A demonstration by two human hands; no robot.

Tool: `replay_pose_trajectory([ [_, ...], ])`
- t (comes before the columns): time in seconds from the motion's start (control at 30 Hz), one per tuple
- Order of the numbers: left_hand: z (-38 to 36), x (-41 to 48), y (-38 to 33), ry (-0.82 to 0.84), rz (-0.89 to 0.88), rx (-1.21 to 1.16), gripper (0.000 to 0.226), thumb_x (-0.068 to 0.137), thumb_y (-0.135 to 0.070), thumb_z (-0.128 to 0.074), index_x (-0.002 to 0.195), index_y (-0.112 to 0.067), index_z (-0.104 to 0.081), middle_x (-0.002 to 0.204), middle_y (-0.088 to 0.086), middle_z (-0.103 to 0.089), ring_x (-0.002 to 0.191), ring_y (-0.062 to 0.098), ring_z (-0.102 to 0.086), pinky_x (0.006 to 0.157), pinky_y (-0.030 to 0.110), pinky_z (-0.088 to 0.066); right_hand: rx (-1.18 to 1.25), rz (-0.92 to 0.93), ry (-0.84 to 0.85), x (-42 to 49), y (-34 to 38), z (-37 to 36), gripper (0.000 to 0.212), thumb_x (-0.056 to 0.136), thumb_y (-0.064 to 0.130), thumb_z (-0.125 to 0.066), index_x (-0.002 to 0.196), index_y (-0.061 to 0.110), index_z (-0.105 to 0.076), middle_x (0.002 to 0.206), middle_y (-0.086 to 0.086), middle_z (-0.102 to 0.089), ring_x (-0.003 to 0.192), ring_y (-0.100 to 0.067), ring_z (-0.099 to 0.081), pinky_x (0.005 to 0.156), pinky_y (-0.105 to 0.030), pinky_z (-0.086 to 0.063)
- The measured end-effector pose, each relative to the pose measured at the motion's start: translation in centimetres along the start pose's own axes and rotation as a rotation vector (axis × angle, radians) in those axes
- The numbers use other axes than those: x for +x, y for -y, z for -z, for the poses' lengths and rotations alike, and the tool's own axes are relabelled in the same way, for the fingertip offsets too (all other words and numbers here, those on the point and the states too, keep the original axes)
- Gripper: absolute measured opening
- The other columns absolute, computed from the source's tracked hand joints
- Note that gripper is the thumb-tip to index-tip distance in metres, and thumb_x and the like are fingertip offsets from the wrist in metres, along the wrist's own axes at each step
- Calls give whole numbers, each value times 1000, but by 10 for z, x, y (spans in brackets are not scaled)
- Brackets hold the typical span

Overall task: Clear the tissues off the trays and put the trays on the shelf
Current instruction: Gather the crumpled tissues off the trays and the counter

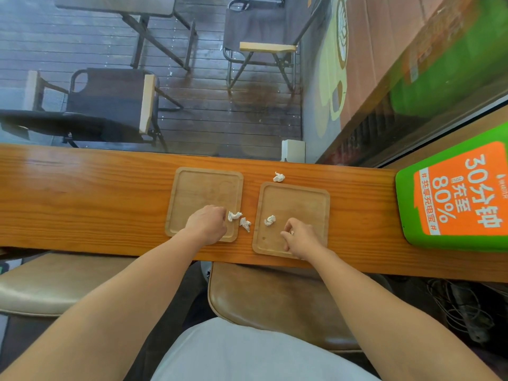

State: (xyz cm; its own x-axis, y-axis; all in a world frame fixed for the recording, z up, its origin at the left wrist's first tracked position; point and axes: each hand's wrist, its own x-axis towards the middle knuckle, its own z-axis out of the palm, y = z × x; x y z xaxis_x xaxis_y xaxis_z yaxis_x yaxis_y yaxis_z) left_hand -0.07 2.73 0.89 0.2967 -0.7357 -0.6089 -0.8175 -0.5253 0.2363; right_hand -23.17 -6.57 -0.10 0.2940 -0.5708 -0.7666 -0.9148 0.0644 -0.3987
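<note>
Two square wooden trays lie side by side on a long wooden counter (82,193). My left hand (207,222) rests on the left tray (203,188) with its fingers curled. Its fingertips touch a crumpled white tissue (234,215) on that tray's right rim, and I cannot tell whether they grip it. Another tissue (245,224) lies on the counter between the trays. On the right tray (297,202) sits a tissue (270,220). My right hand (299,239) is on this tray, pinching a small white tissue scrap (292,232). One more tissue (278,177) lies on the counter beyond the right tray.
A green and orange sign (453,193) lies on the counter at the right. A small white box (293,154) stands at the counter's far edge against a window, with chairs outside. Padded stool seats (275,298) sit below the counter's near edge.
</note>
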Motion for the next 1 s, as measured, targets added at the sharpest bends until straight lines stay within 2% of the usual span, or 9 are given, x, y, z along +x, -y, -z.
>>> replay_pose_trajectory([
  [0.07, -4, 0, -3, -17, -1, 3, 18, 91, -21, -41, 86, -16, -57, 86, 2, -60, 75, 23, -55, 65, 37, -50, -67, 58, -4, 1, 5, -2, 11, 102, 25, -46, 100, 20, -55, 95, -6, -60, 72, -17, -58, 58, -31, -46],
  [0.17, -8, 0, -6, -43, -3, 2, 18, 95, -29, -39, 92, -17, -52, 87, 3, -60, 75, 23, -55, 61, 36, -45, -136, 113, -10, 5, 14, -6, 21, 103, 16, -34, 111, 25, -51, 102, -7, -58, 78, -21, -58, 65, -38, -52],
  [0.33, -15, -1, -7, -91, -3, -26, 18, 98, -34, -42, 106, -19, -46, 87, 2, -62, 72, 20, -56, 58, 35, -48, -240, 170, -69, 13, 29, -13, 19, 101, 20, -32, 118, 25, -40, 91, -4, -61, 74, -22, -59, 70, -48, -56],
  [0.5, -25, 4, -7, -147, -27, -65, 29, 98, -45, -43, 113, -21, -43, 89, 2, -63, 73, 20, -60, 61, 38, -54, -339, 171, -21, 19, 32, -20, 31, 101, 40, -36, 130, 30, -29, 111, -7, -53, 86, -27, -59, 73, -44, -52],
  [0.73, -39, 13, -7, -82, -55, -91, 25, 97, -45, -46, 107, -22, -41, 95, 7, -61, 80, 28, -60, 66, 44, -52, -441, 197, 12, 26, 26, -38, 35, 101, 42, -38, 132, 27, -32, 121, -12, -51, 97, -32, -59, 79, -43, -52],
  [0.8, -43, 14, -8, -62, -45, -87, 23, 98, -44, -44, 105, -22, -41, 92, 7, -59, 78, 28, -60, 66, 45, -53, -466, 203, -14, 26, 24, -43, 30, 102, 39, -38, 128, 25, -35, 117, -13, -53, 91, -31, -58, 72, -41, -49],
  [0.87, -47, 14, -9, -56, -44, -75, 20, 100, -39, -43, 106, -21, -41, 92, 7, -58, 79, 29, -60, 68, 46, -53, -461, 210, -57, 26, 21, -47, 17, 103, 34, -37, 114, 23, -40, 111, -13, -55, 83, -28, -52, 66, -39, -42],
  [0.93, -49, 13, -9, -60, -34, -94, 17, 101, -35, -42, 108, -20, -43, 92, 8, -57, 80, 30, -59, 68, 46, -52, -457, 207, -80, 27, 19, -49, 10, 103, 30, -35, 98, 22, -39, 107, -12, -56, 79, -26, -47, 64, -37, -37],
  [1.0, -48, 12, -9, -49, -16, -120, 18, 101, -35, -39, 106, -19, -44, 93, 7, -57, 81, 30, -58, 70, 45, -51, -434, 178, -75, 28, 17, -50, 12, 102, 29, -35, 92, 23, -38, 107, -11, -57, 79, -25, -46, 65, -36, -34],
])
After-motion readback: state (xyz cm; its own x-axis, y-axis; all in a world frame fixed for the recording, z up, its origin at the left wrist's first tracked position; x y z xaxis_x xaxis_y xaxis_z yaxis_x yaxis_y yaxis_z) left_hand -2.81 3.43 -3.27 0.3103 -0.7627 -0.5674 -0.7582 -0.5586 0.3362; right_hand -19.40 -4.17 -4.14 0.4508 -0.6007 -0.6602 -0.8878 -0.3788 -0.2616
